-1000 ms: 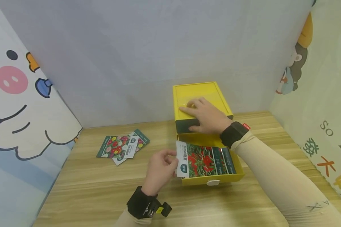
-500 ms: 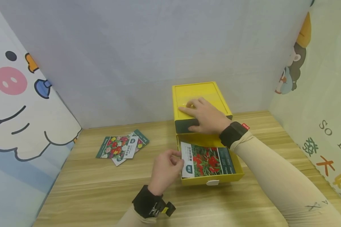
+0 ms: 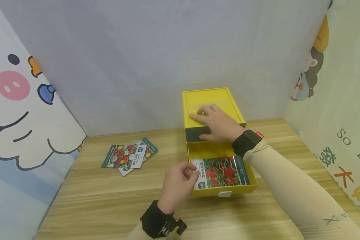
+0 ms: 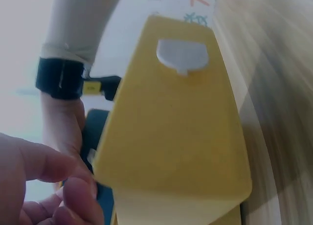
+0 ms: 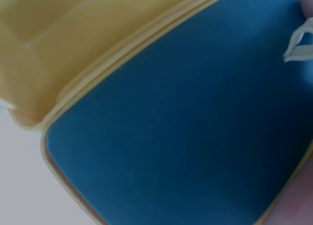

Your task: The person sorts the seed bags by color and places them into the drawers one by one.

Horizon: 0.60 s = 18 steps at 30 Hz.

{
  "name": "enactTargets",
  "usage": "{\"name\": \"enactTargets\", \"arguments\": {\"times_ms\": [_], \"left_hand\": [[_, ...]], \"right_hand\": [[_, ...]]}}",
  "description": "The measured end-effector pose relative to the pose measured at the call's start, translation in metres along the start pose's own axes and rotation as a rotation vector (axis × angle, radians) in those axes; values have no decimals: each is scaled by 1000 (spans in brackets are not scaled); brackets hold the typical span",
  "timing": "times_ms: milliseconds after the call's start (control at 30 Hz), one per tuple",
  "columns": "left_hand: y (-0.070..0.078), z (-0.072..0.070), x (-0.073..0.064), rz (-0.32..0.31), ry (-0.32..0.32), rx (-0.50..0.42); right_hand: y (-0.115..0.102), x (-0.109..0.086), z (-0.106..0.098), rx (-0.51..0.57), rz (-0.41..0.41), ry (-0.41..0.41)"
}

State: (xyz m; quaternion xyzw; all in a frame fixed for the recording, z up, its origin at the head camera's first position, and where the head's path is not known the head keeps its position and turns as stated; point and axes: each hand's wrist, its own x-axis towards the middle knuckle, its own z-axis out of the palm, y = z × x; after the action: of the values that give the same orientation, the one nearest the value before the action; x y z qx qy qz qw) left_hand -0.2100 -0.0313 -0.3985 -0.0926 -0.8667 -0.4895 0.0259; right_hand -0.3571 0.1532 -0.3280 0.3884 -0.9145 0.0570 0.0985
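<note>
A seed packet (image 3: 220,171) with red flowers lies in the pulled-out yellow drawer (image 3: 237,189). My left hand (image 3: 178,183) pinches the packet's white left end between thumb and index finger. In the left wrist view, the fingers (image 4: 80,195) are beside the drawer's front (image 4: 176,122), and the packet is hidden. My right hand (image 3: 220,123) rests on top of the yellow box (image 3: 219,96), its thumb against the dark front panel (image 3: 195,134). That panel (image 5: 171,122) fills much of the right wrist view, with a white handle (image 5: 299,51) at the right.
Two overlapping seed packets (image 3: 124,156) with flower pictures lie to the left on the wooden table (image 3: 108,203). The box stands near the grey back wall (image 3: 132,66). A white pull tab (image 3: 225,194) sticks out from the drawer's front. Printed side walls flank the table.
My left hand has moved right, carrying the red-flower packet rightward and down into the drawer, where it now lies flatter. My right hand stays on the box.
</note>
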Motion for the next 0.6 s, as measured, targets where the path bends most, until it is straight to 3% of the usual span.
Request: {"name": "enactTargets", "arguments": {"times_ms": [100, 233, 433, 600], "left_hand": [[4, 2, -9, 71, 11, -42], [6, 10, -25, 223, 10, -10], [4, 31, -43, 501, -29, 239], [-3, 49, -45, 700, 21, 458]], "right_hand": [[1, -1, 0, -1, -1, -1], [0, -2, 0, -1, 8, -5], [-1, -2, -1, 1, 8, -10], [0, -1, -1, -4, -1, -10]]}}
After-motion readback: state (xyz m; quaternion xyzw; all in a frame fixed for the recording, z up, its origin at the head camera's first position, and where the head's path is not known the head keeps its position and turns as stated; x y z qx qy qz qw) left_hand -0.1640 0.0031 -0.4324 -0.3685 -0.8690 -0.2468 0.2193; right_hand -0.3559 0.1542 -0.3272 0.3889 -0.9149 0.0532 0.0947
